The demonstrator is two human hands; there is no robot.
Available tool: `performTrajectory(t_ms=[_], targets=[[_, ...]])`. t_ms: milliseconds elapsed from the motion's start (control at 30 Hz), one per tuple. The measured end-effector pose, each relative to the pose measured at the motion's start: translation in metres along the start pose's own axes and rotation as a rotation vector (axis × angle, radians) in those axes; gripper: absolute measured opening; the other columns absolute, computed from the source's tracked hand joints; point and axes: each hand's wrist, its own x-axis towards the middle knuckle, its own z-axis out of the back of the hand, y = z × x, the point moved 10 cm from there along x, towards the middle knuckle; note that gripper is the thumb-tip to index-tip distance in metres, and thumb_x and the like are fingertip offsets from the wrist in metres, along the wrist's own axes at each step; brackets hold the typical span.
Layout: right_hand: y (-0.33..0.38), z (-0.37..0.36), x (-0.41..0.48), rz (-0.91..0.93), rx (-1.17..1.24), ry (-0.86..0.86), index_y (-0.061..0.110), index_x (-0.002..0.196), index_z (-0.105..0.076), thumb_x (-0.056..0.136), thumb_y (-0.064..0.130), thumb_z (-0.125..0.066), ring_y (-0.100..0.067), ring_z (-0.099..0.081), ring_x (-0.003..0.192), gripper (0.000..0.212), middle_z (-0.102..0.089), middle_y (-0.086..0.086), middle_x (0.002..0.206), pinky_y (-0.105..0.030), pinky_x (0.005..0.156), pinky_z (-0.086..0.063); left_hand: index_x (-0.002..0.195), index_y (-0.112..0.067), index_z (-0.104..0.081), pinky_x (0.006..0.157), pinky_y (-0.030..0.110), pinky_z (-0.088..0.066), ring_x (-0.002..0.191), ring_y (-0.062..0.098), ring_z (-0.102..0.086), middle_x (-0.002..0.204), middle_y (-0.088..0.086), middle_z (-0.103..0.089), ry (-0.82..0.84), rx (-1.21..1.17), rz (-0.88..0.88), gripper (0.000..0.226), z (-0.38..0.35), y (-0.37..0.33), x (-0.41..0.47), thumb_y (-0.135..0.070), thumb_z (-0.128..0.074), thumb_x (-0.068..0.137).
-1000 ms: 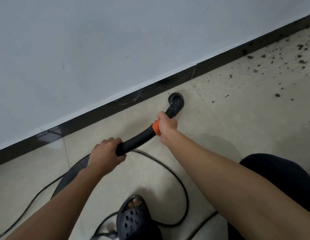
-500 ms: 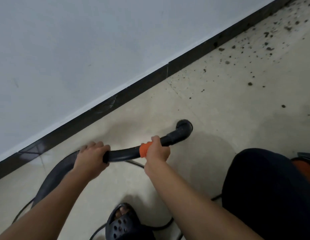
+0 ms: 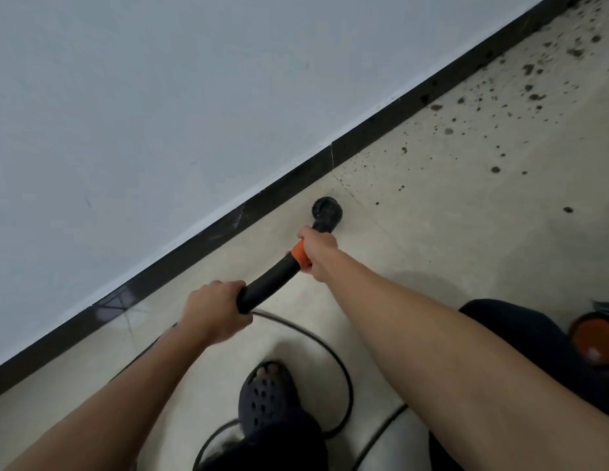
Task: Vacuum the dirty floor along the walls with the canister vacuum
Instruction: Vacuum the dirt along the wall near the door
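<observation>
I hold a black vacuum hose handle with both hands. My left hand grips its rear end. My right hand grips it at the orange collar. The round black nozzle sits on the beige tiled floor, close to the black baseboard. Dark dirt specks are scattered over the floor to the upper right, along the wall. An orange and black part of the canister vacuum shows at the right edge.
A white wall rises above the baseboard. A black power cord loops on the floor around my foot in a dark perforated sandal. My dark-clothed knee is at the lower right.
The nozzle has moved away from me toward the baseboard, after being pulled back from the wall half a second ago. The view has shifted right, showing more dirt. Both hands keep their grip.
</observation>
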Motion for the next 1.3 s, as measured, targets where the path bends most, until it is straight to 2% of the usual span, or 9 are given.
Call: performTrajectory(t_ms=[233,367,500,567,667,767,900,1067,1300], targets=[[0.009,-0.037,0.024,0.063,-0.12,0.003,0.009,0.124,-0.051,0.089,0.026,-0.059,-0.032,-0.065,0.103,0.039,-0.063,-0.013,0.115,-0.047,0.089,-0.058,0.084,-0.031,-0.047,0.057,0.027,-0.037,0.069,0.017,-0.054,0.073,-0.006,-0.055,0.008,-0.082,0.061,0.015,-0.028,0.02,0.015,-0.034,-0.059,0.077],[-0.003,-0.04,0.029,0.033,0.005,-0.011,0.012,0.127,-0.05,0.084,0.028,-0.063,-0.032,-0.067,0.104,0.048,-0.065,-0.015,0.12,-0.048,0.092,-0.057,0.085,-0.032,-0.046,0.058,0.027,-0.037,0.068,0.015,-0.053,0.072,-0.008,-0.054,0.009,-0.071,0.039,0.017,-0.037,0.031,0.03,-0.031,-0.061,0.079],[-0.022,0.007,0.022,0.043,0.303,-0.203,0.013,0.122,-0.052,0.085,0.025,-0.065,-0.026,-0.069,0.085,0.041,-0.068,-0.012,0.102,-0.047,0.091,-0.057,0.086,-0.031,-0.051,0.063,0.028,-0.04,0.075,0.014,-0.055,0.075,-0.01,-0.057,0.011,0.039,-0.077,0.014,-0.028,0.015,0.055,-0.025,-0.059,0.077],[-0.042,0.035,0.015,0.023,0.424,-0.305,0.008,0.116,-0.054,0.087,0.023,-0.064,-0.026,-0.067,0.077,0.034,-0.067,-0.009,0.092,-0.045,0.085,-0.059,0.087,-0.03,-0.055,0.075,0.031,-0.045,0.083,0.016,-0.057,0.079,-0.01,-0.059,-0.001,0.122,-0.169,0.014,-0.021,-0.001,0.07,-0.022,-0.057,0.076],[-0.066,0.069,-0.001,-0.018,0.572,-0.42,0.002,0.109,-0.057,0.083,0.025,-0.065,-0.027,-0.061,0.067,0.036,-0.064,-0.009,0.084,-0.043,0.075,-0.057,0.09,-0.029,-0.058,0.088,0.032,-0.04,0.095,0.018,-0.054,0.089,-0.01,-0.059,-0.013,0.246,-0.294,0.016,-0.011,-0.036,0.092,-0.018,-0.054,0.08],[-0.074,0.104,-0.009,-0.046,0.657,-0.509,0.004,0.11,-0.056,0.087,0.024,-0.064,-0.026,-0.061,0.077,0.033,-0.062,-0.005,0.086,-0.04,0.079,-0.054,0.097,-0.03,-0.058,0.092,0.03,-0.034,0.1,0.017,-0.05,0.097,-0.009,-0.058,-0.038,0.341,-0.403,0.018,-0.003,-0.082,0.103,-0.019,-0.052,0.084],[-0.067,0.141,-0.006,-0.045,0.686,-0.557,0.004,0.119,-0.055,0.089,0.027,-0.063,-0.028,-0.064,0.086,0.039,-0.062,-0.006,0.093,-0.048,0.09,-0.056,0.099,-0.029,-0.056,0.094,0.03,-0.034,0.102,0.018,-0.05,0.099,-0.008,-0.057,-0.043,0.36,-0.468,0.017,-0.005,-0.125,0.11,-0.021,-0.052,0.085],[-0.037,0.144,0.002,-0.008,0.602,-0.5,0.004,0.121,-0.053,0.089,0.029,-0.063,-0.031,-0.064,0.093,0.042,-0.064,-0.012,0.108,-0.047,0.091,-0.056,0.088,-0.029,-0.053,0.086,0.031,-0.035,0.092,0.017,-0.051,0.088,-0.009,-0.056,-0.064,0.329,-0.417,0.011,0.001,-0.123,0.11,-0.021,-0.054,0.081],[-0.003,0.098,0.012,0.018,0.353,-0.318,0.008,0.13,-0.049,0.089,0.029,-0.059,-0.031,-0.063,0.099,0.047,-0.064,-0.011,0.116,-0.049,0.094,-0.055,0.085,-0.026,-0.054,0.059,0.029,-0.033,0.078,0.017,-0.058,0.073,-0.009,-0.058,-0.003,0.231,-0.279,0.011,-0.002,-0.076,0.092,-0.021,-0.054,0.075]])
